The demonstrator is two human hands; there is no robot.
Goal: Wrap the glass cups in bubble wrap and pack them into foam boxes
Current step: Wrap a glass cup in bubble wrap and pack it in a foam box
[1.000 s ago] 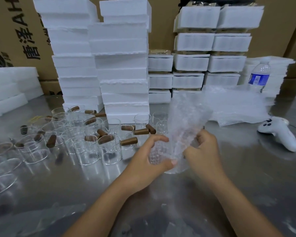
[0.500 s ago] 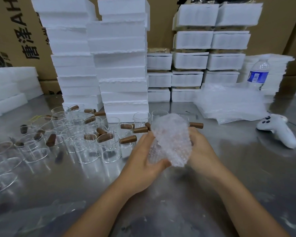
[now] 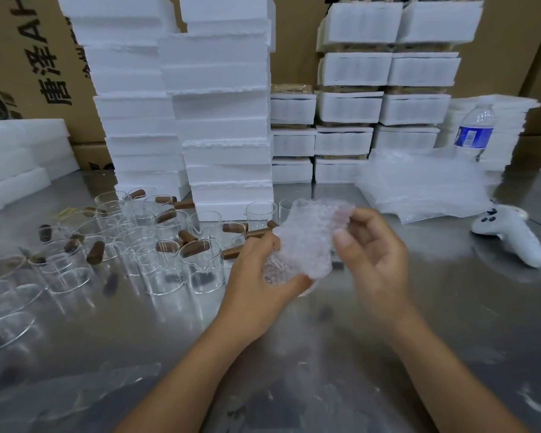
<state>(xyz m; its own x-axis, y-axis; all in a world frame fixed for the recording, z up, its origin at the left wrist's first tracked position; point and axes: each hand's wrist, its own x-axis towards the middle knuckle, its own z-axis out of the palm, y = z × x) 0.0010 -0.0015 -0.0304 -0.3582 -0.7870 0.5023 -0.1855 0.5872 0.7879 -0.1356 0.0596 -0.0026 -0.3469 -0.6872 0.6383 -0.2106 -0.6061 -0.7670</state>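
A glass cup wrapped in bubble wrap (image 3: pixel 306 242) is held just above the steel table (image 3: pixel 294 354) at the centre. My left hand (image 3: pixel 260 276) grips its lower left side, thumb underneath. My right hand (image 3: pixel 369 248) pinches the upper right edge of the wrap between thumb and fingers. The cup itself is mostly hidden by the wrap. Several bare glass cups with brown wooden handles (image 3: pixel 197 264) stand to the left. Foam boxes (image 3: pixel 222 120) are stacked behind them.
A pile of bubble wrap sheets (image 3: pixel 425 185) lies at the right rear, with a water bottle (image 3: pixel 473 132) behind it. A white controller (image 3: pixel 512 235) rests at the right. More foam-packed boxes (image 3: pixel 384 107) stand at the back, foam slabs (image 3: pixel 16 157) at far left.
The loose wrap that stood up above the cup has been folded down around it. My right hand has shifted from the cup's side to the wrap's upper right edge.
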